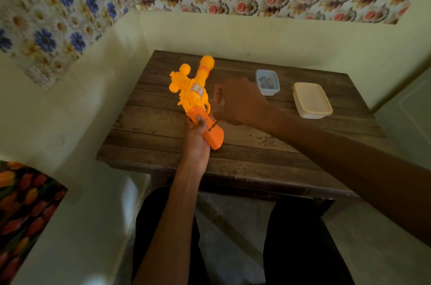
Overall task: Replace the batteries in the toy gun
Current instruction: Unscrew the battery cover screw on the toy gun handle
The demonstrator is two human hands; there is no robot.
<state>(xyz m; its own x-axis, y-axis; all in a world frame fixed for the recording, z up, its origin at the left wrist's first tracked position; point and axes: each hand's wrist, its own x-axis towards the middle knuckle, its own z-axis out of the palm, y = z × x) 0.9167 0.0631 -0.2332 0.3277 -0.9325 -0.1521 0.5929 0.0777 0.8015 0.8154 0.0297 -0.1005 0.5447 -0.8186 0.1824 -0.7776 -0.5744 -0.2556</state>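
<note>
Nearest me, my left hand (197,144) is wrapped round the orange grip (215,139) of the toy gun (197,94). Its thumb presses on the grip's face, and the yellow barrel points away over the wooden table (151,128). I cannot tell whether the gun rests on the boards or hangs just above them.

Just beyond my thumb, the thin tip of a screwdriver (214,125) meets a dark spot on the grip, which I take for the screw of the battery cover. My right hand (238,102) is curled tight around the handle, which my fingers hide.

The tip worries me most. It comes in at a slant, so it could ride out of the screw head, chew the slot, or skid toward my left thumb, which sits very close. Only one hand steadies the gun, so hard turning could twist the whole toy instead of the screw. A freed screw is tiny and could roll into a gap between the planks or off the near edge into my lap.

Farther right sits a small clear tub (267,92) with dark shapes inside, probably batteries (267,81). Beside it but apart is a cream plastic box (312,100). A careless swing of my right forearm could knock either one.
</note>
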